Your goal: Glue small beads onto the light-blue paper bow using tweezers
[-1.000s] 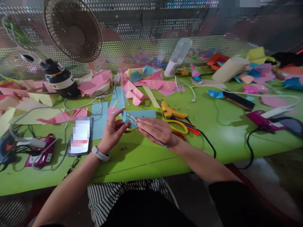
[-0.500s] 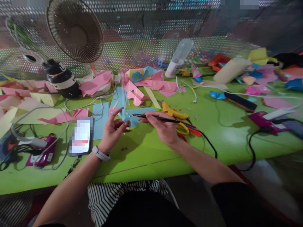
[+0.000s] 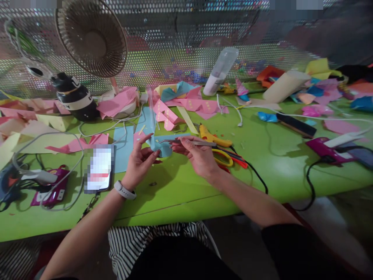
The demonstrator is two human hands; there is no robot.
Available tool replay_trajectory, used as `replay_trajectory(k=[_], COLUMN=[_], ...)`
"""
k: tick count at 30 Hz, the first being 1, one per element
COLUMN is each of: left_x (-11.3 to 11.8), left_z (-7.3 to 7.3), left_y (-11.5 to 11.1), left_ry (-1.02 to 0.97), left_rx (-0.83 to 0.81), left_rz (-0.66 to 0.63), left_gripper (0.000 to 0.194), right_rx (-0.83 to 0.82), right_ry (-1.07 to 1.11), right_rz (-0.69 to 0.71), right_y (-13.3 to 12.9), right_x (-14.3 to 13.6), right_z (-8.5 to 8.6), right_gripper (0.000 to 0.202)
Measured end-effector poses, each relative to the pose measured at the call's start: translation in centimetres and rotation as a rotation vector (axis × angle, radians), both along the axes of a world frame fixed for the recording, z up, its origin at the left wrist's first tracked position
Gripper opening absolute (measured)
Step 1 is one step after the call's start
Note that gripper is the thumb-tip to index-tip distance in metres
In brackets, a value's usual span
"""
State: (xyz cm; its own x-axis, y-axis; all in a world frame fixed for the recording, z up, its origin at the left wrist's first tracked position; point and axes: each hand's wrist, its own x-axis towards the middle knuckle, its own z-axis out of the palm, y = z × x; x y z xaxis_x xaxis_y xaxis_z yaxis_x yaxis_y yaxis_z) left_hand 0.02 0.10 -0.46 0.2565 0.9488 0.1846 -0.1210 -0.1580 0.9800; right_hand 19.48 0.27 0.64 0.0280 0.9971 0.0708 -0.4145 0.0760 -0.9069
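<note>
Left arm (image 3: 87, 225) slants up from bottom left of frame, elbow end low. Left wrist (image 3: 129, 181) almost straight. Left hand (image 3: 139, 159) just left of middle, tips reaching right; pointer finger (image 3: 143, 140) and thumb (image 3: 152, 157) spread with gap between, other fingers curled in. Right arm (image 3: 250, 198) slants up and left from lower right. Right hand (image 3: 201, 155) just right of middle, fingers bent, tips pointing left, thumb closed in pinch. Hands near each other, not touching.
</note>
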Motion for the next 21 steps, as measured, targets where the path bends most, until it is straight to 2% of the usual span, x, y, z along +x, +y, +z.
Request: replay_trajectory(k=[13,21], left_x=[-0.02,0.04], left_z=[-0.14,0.04], left_y=[-0.03,-0.06], left_ry=[0.020,0.026], left_rx=[0.000,-0.003], left_rz=[-0.005,0.005], left_gripper=[0.059,0.060], right_rx=[-0.004,0.029], right_ry=[-0.013,-0.034], right_rz=[-0.005,-0.004], right_y=[0.38,0.51], right_x=[0.12,0.32], right_z=[-0.49,-0.70], right_gripper=[0.032,0.028])
